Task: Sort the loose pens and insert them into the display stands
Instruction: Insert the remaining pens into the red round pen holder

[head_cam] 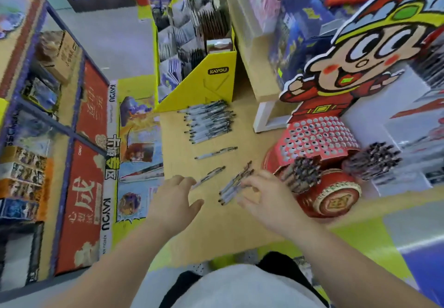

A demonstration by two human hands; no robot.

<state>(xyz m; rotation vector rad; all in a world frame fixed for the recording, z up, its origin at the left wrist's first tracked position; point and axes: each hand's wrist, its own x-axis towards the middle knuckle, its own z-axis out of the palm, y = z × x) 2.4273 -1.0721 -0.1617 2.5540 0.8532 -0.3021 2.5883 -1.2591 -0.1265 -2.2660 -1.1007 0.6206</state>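
Head view: a wooden tabletop [216, 230] in a shop aisle carries loose pens in 4 groups. The large pile of pens [208, 121] lies at the far side, just in front of a yellow display box [204, 77] marked KAYOU. Nearer, a lone pen [216, 152] lies by itself. Nearer again, a second lone pen [209, 176] lies at a slant. To its right is a small cluster of pens [234, 185], lying roughly parallel.

The left hand [176, 199] reaches over the tabletop palm down, fingers straight and relaxed, holding nothing. Its fingertips are at the near end of the second lone pen; whether they touch it I cannot tell. The right hand [266, 199] is at the right side of the small cluster of pens, fingers curled with their tips at the pens and the thumb below. Blur hides whether it actually pinches any.

Just right of that hand stands the red display stand [319, 137], its sloped top pierced with rows of round holes above a drum-shaped base [334, 198]. 2 bundles of pens stick out of it: the near bundle [300, 173] beside the right hand, and the far bundle [372, 161] further right. A cartoon figure cutout [360, 55] rises behind the stand. On the left, a red panel [86, 187] fronts shelves of boxed goods.
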